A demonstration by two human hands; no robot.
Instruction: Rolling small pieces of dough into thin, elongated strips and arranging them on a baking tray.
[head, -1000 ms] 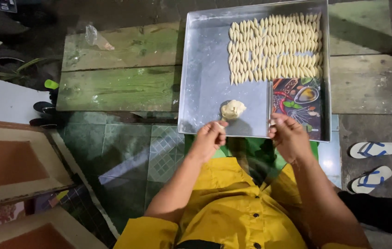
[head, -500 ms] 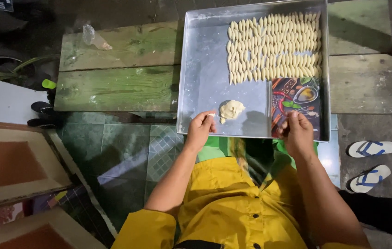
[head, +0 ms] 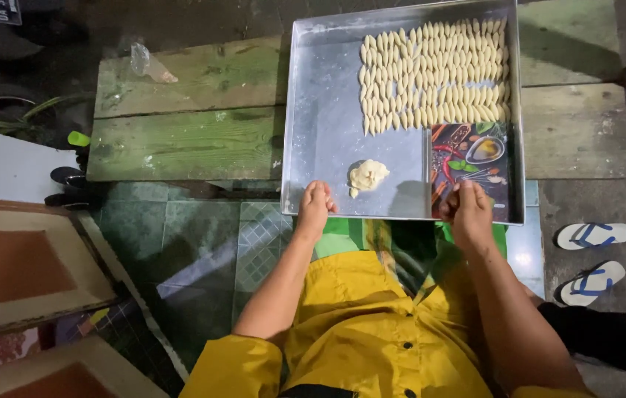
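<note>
far rows of shaped dough pieces [head: 434,74] fill about half the metal tray [head: 320,88] | dough lump [head: 368,175] left — unshaped | my left hand [head: 314,208] and right hand [head: 469,214] both grasp tray's near edge

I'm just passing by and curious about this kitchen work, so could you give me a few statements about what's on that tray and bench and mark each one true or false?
1. Rows of small shaped dough pieces fill the far right part of the metal tray. True.
2. A lump of dough lies in the tray near the left hand. True.
3. The tray rests on a glass table. False: it sits on a green-stained wooden bench.
4. The right hand holds a rolling pin. False: it is at the tray's near edge, by a colourful printed mat.
5. A pair of sandals lies on the floor to the right. True.
</note>
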